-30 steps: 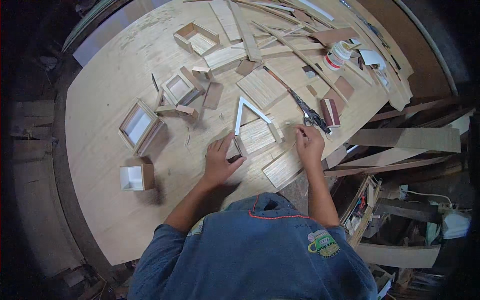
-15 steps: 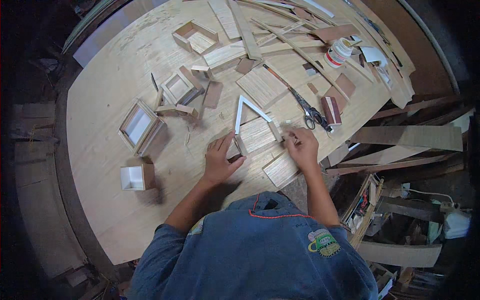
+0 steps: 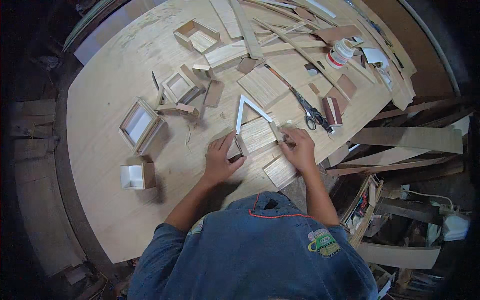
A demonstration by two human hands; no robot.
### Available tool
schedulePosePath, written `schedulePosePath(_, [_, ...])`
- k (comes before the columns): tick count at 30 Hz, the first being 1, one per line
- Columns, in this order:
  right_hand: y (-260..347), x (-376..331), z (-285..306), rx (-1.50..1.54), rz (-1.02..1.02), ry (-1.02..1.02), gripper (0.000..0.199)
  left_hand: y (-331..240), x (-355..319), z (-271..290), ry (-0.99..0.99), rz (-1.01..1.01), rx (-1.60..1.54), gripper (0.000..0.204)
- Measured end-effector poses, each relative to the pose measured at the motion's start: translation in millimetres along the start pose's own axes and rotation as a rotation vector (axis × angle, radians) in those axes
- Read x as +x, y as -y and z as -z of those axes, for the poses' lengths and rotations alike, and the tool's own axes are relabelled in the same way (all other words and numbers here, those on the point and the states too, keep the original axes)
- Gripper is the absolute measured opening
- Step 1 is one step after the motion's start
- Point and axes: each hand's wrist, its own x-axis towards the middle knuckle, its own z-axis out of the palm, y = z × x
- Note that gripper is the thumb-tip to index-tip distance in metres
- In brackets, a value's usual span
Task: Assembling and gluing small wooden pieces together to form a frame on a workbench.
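On the table in front of me lies a small wooden frame (image 3: 240, 114) with white edges meeting in a peak, set against a grained wooden panel (image 3: 258, 135). My left hand (image 3: 218, 157) curves round the frame's left wooden side piece (image 3: 241, 144), forefinger at its upper end and thumb near its lower end. On the opposite side, the thumb and forefinger of my right hand (image 3: 300, 149) close on the short wooden strip (image 3: 275, 131) at the frame's right leg. A loose wooden board (image 3: 280, 171) lies just below my right hand.
Small open wooden boxes (image 3: 139, 176) and framed pieces (image 3: 141, 125) stand on the left. To the right lie scissors (image 3: 314, 119), a saw blade (image 3: 282, 79) and a dark red block (image 3: 332, 111). A white glue jar (image 3: 340, 53) stands among wood strips (image 3: 305, 60) at the back.
My right hand has shifted slightly left, and its fingers have come onto the right wooden strip. The left hand keeps its place.
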Motion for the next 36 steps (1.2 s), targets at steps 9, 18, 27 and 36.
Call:
schedulePosePath(9, [2, 0, 4, 0.024, -0.045, 0.051, 0.034, -1, 0, 0, 0.007, -0.006, 0.020, 0.084])
schedulePosePath(18, [-10, -1, 4, 0.104, -0.037, -0.069, 0.015, -5, -1, 3, 0.004, 0.042, 0.008, 0.082])
schedulePosePath(27, [-23, -7, 10, 0.154, -0.073, -0.068, 0.011, -2, 0, 2, 0.022, 0.015, 0.012, 0.078])
schedulePosePath(36, [-3, 1, 8, 0.170, -0.271, -0.010, 0.015, -1, 0, 0, 0.020, 0.016, 0.026, 0.078])
